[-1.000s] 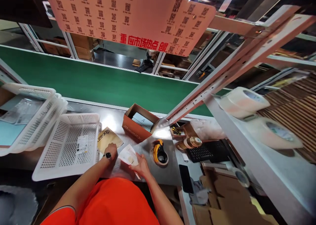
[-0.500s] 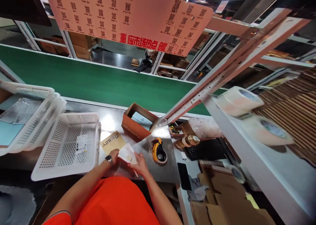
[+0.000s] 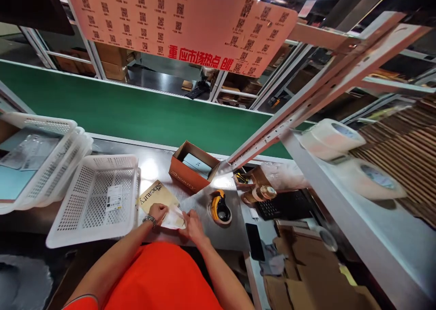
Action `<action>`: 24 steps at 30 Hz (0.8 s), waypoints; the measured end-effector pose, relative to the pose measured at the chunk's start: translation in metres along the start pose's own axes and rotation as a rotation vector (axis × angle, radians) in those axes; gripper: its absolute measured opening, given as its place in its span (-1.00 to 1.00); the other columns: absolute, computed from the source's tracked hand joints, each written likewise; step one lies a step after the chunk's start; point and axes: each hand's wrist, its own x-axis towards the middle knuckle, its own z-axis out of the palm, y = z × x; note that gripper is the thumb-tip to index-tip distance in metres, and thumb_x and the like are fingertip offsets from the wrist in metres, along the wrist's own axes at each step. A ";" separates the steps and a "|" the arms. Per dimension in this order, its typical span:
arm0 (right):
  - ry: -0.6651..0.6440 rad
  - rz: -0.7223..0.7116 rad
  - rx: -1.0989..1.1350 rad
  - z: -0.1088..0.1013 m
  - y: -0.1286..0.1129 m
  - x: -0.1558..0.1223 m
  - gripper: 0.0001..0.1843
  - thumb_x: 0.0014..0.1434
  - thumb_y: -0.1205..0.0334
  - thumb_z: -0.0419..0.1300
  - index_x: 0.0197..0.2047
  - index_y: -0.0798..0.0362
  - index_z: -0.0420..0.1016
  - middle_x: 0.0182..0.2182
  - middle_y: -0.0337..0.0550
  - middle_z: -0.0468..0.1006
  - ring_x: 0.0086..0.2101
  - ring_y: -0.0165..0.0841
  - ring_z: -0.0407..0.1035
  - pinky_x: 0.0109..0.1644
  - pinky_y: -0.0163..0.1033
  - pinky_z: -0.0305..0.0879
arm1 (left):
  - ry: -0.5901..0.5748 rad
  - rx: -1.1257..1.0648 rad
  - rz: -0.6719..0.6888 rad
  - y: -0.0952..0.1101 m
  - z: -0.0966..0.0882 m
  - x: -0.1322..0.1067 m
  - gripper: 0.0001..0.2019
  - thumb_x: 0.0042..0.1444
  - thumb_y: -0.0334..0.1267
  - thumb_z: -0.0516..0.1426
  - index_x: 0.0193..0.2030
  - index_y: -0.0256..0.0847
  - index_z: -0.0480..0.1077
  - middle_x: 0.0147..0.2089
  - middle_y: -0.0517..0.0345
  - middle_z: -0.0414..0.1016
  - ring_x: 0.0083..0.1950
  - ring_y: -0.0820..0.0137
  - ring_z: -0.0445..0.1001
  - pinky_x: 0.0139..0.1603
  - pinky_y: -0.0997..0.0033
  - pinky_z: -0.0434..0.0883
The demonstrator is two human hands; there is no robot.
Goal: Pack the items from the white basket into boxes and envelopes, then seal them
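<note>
A white paper slip (image 3: 173,218) is stretched between my two hands above the metal bench. My left hand (image 3: 158,211), with a watch on its wrist, pinches the slip's left side. On its right edge, the fingers of my right hand (image 3: 193,226) are closed. Partly under my left hand lies a tan card (image 3: 156,196) printed "beauty". Behind it stands an open orange-brown box (image 3: 187,176) with a pale blue box (image 3: 197,164) inside. To the right of my hands rests a yellow and black tape dispenser (image 3: 220,209).
A white perforated basket (image 3: 64,228) with a label inside sits at left, beside several stacked baskets (image 3: 73,164). A green conveyor (image 3: 153,117) runs behind the bench. At right are a phone (image 3: 254,242), a keyboard (image 3: 286,205), flattened cardboard (image 3: 306,264) and tape rolls (image 3: 374,178) on a shelf.
The paper slip has flattened and turned between my hands. My left hand has shifted slightly up and right, and my right hand has turned with its fingers curled nearer the slip's edge.
</note>
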 end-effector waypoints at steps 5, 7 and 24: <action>0.017 0.013 0.002 -0.005 0.000 0.004 -0.38 0.11 0.05 0.54 0.22 0.03 0.69 0.09 0.03 0.61 0.06 -0.09 0.49 0.15 -0.13 0.42 | -0.036 0.124 0.172 0.003 -0.014 -0.016 -0.76 0.28 -0.18 0.24 -0.19 -0.14 0.79 -0.22 0.02 0.69 -0.10 0.23 0.65 0.04 0.33 0.48; 0.030 0.042 0.008 -0.004 -0.001 0.002 -0.42 0.14 -0.01 0.53 0.18 0.05 0.70 0.04 0.02 0.62 0.02 -0.11 0.52 0.11 -0.15 0.45 | -0.056 0.197 0.228 0.006 -0.019 -0.025 -0.75 0.31 -0.22 0.23 -0.14 -0.13 0.79 -0.23 0.03 0.66 -0.11 0.24 0.64 0.02 0.34 0.47; 0.224 0.277 0.104 0.003 -0.039 -0.003 0.31 0.14 -0.07 0.43 0.74 0.23 -0.09 0.50 0.50 0.34 0.42 0.35 0.33 0.46 0.35 0.31 | 0.144 0.059 0.453 0.046 -0.006 -0.060 -0.58 0.28 0.01 0.27 0.13 -0.24 0.62 0.14 -0.23 0.64 0.27 -0.08 0.56 0.33 -0.13 0.53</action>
